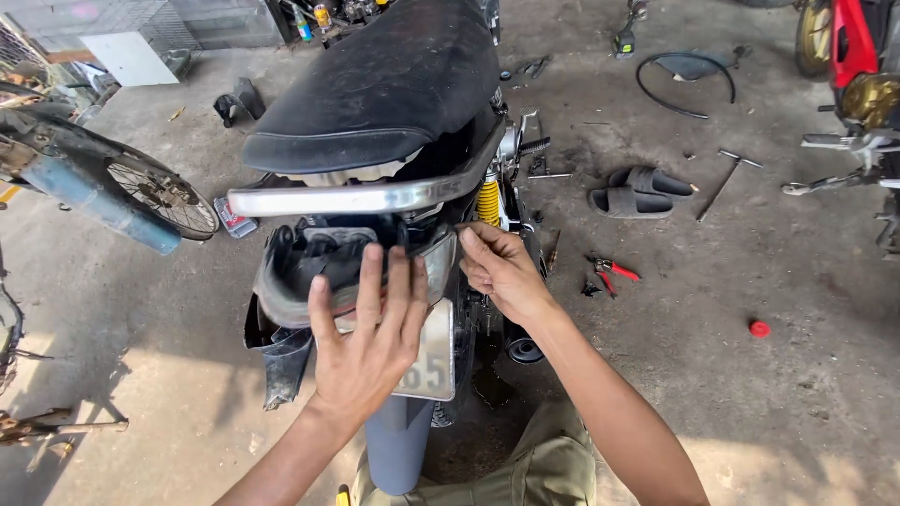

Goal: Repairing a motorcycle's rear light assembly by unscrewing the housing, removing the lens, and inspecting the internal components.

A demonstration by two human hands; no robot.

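So the tail light (375,267) sits at the very back of the bike (394,141), tucked right under the chrome grab rail (366,197) and just above the plate (433,351). Its housing looks open, dark inside, with a pale lens edge on the right side. Left hand (366,342) is spread wide and flat, fingers pointing up, pressed over the lower part of the light and the top of the plate, not gripping anything. Right hand (497,267) is at the light's right edge, fingers pinched narrow on that corner; can't tell if there's a small part between the fingertips. Torn black fender (281,361) hangs below left of the light. Black seat (384,84) above the rail, yellow shock spring (488,201) just right of the rail end, near the right hand.

On the concrete floor (750,422): red-handled pliers (611,272) near the right hand, a pair of black slides (640,192) further right, a T-handle wrench (729,178) beside them, a black loop of cable (684,84) well behind, a little red cap (758,329) off on its own. A spoked wheel (164,197) with a blue fork is off to the left, and a red bike (853,56) at top right
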